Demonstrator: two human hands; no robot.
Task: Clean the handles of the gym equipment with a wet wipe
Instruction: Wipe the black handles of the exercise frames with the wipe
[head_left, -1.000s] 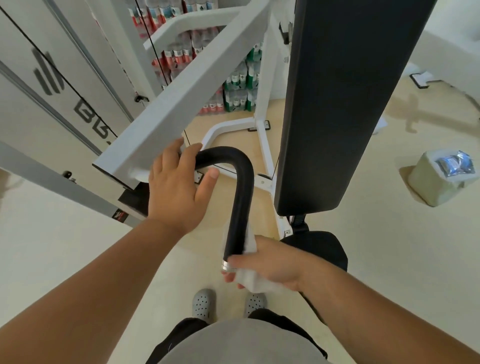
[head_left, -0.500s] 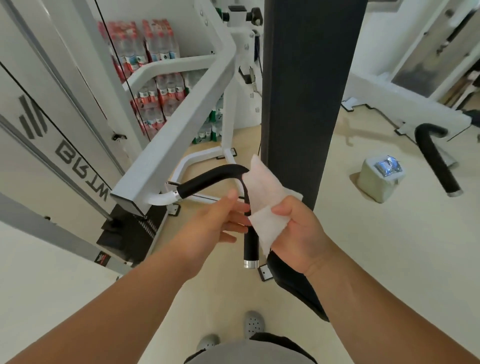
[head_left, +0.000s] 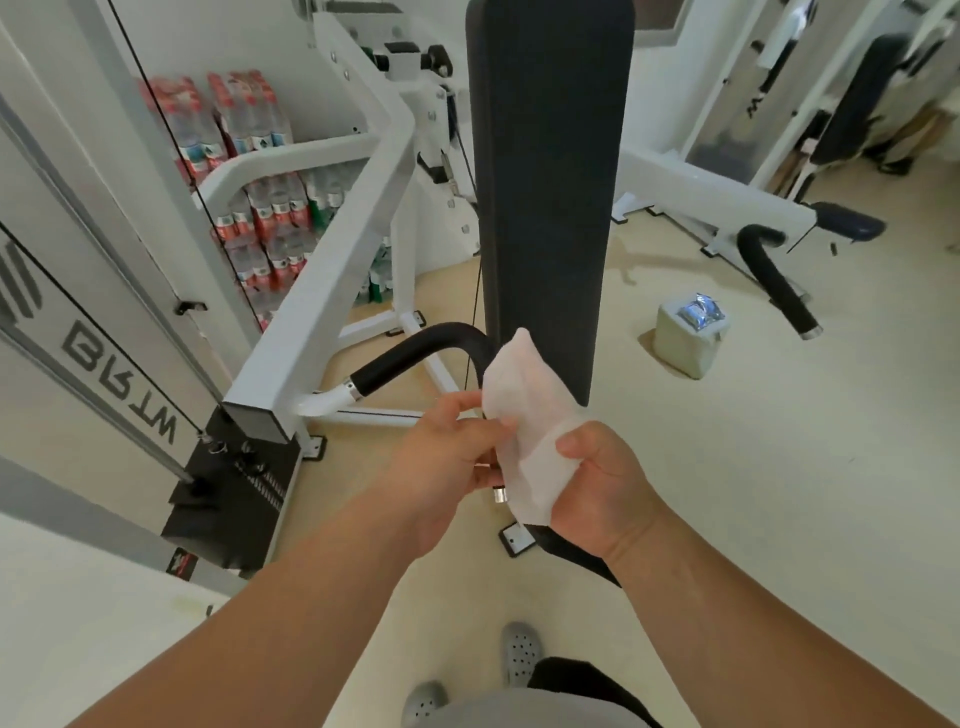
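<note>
Now left hand (head_left: 448, 462) and right hand (head_left: 605, 486) hold one wipe (head_left: 524, 410).

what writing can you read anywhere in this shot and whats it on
"BRTW", roughly, with the R reversed: big grey letters on the left panel.
Too small to read: the bottle labels.
Blurred: the red sticker at the machine's foot.
Unreadable: the blue packet on the block.
No print shows on the wipe.
</note>
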